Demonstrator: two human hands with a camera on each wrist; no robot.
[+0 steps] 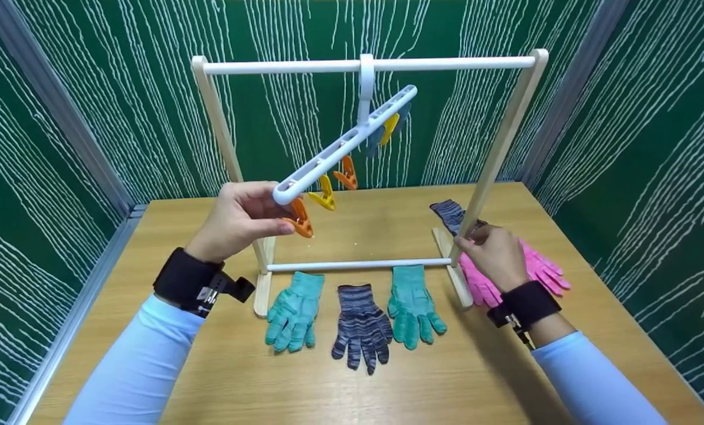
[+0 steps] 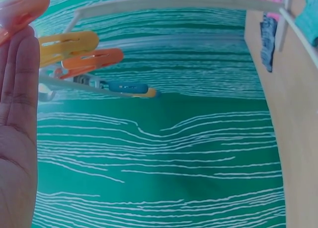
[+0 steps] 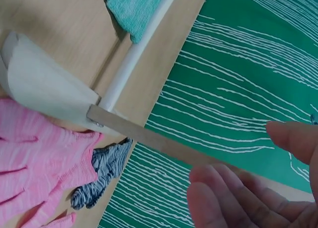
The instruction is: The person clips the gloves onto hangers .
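Note:
My left hand (image 1: pixel 233 215) pinches an orange clothespin (image 1: pixel 303 218) at the near end of a pale clip hanger (image 1: pixel 328 158). The hanger's hook (image 1: pixel 366 82) sits over the top rod of a wooden rack, and its bar slants away toward the back right. A yellow clothespin (image 1: pixel 324 193) and another orange clothespin (image 1: pixel 347 173) dangle farther along, with yellow and blue-grey ones at the far end. My right hand (image 1: pixel 496 254) holds the rack's right post (image 1: pixel 501 144) low down, thumb and fingers on either side. Pink gloves (image 3: pixel 44 161) lie partly hidden beneath this hand.
In front of the rack's lower rod (image 1: pixel 357 265) lie a left teal glove (image 1: pixel 295 313), a grey striped glove (image 1: pixel 362 324) and a right teal glove (image 1: pixel 413 307). Another grey striped glove (image 1: pixel 446 213) lies behind the right post. Green walls with white streaks surround the table.

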